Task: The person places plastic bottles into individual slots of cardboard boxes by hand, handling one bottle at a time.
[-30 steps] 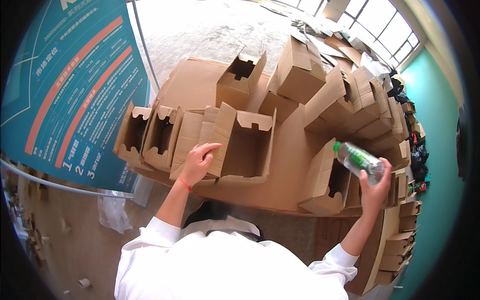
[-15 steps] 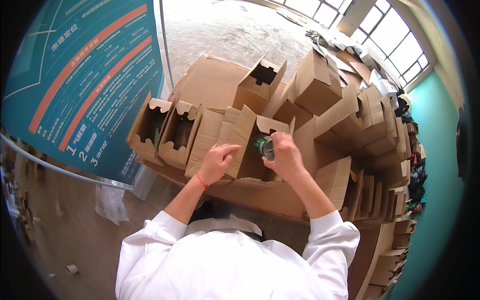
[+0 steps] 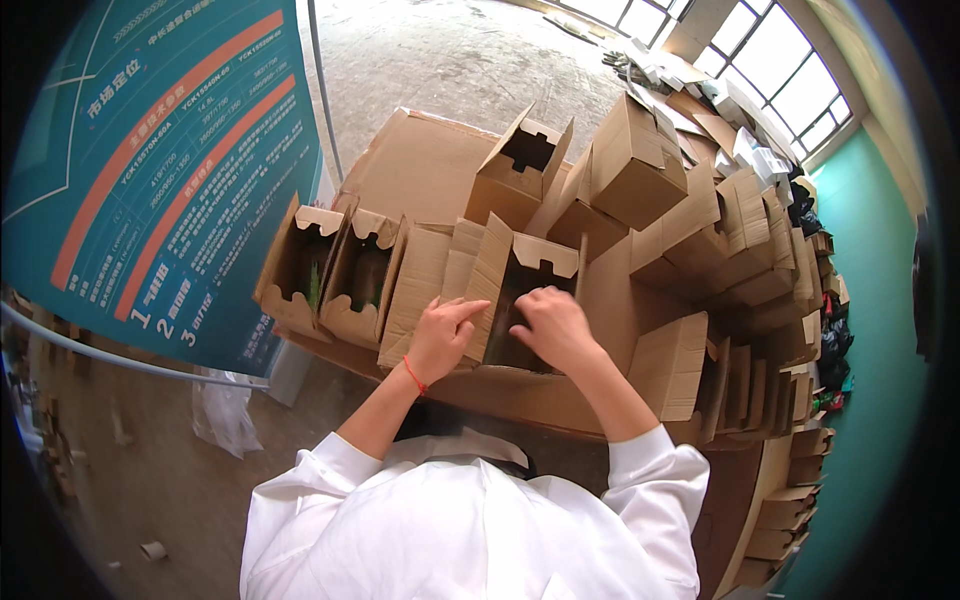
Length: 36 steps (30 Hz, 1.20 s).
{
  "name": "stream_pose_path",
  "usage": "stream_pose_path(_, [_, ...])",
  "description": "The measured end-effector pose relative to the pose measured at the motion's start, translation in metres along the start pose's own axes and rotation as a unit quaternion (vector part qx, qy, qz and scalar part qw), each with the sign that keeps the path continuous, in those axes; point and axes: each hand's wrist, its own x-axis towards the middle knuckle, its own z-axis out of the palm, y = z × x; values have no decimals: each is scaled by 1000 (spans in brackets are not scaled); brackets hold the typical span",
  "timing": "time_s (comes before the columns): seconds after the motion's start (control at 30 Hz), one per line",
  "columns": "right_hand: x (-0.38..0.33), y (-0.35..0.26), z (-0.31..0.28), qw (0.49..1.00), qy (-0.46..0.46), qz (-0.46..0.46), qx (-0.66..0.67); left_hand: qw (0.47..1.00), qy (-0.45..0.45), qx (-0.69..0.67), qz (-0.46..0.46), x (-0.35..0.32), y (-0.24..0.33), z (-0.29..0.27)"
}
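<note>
One seemingly light, stiff carton (image 3: 552, 257) is inviting a wall grip beneath unclenched left fingers (image 3: 467, 309) and apparently empty right fingers (image 3: 540, 299).

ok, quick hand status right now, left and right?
Left hand: index finger extended, at the cardboard flap; cannot tell if gripping.
Right hand: open, fingers loosely curled over the open box, nothing visible in it.

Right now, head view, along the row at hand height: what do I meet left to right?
Banner → first open box → second open box → left hand → right hand → near right box → green wall. Left out: the box the hands overlap.
</note>
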Motion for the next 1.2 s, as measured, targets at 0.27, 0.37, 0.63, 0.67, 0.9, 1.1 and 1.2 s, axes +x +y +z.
stream_pose_path(0.27, [-82,11,14,942,197,64,264,956,-2,242,167,-9,40,-4])
stream_pose_path(0.37, [-79,4,27,938,239,126,219,942,-60,280,175,-5,56,8])
stream_pose_path(0.63, [-109,30,36,898,247,163,326,923,-68,367,91,-4,49,3])
stream_pose_path(0.67, [-105,22,35,891,251,169,339,920,-52,374,103,-4,51,10])
stream_pose_path(0.9, [-61,-16,69,917,287,86,264,869,-27,448,208,0,52,45])
stream_pose_path(1.1, [-52,3,91,864,306,128,379,863,-180,457,120,0,62,29])
stream_pose_path(1.2, [-43,28,97,829,312,190,425,865,-176,455,118,-2,54,23])
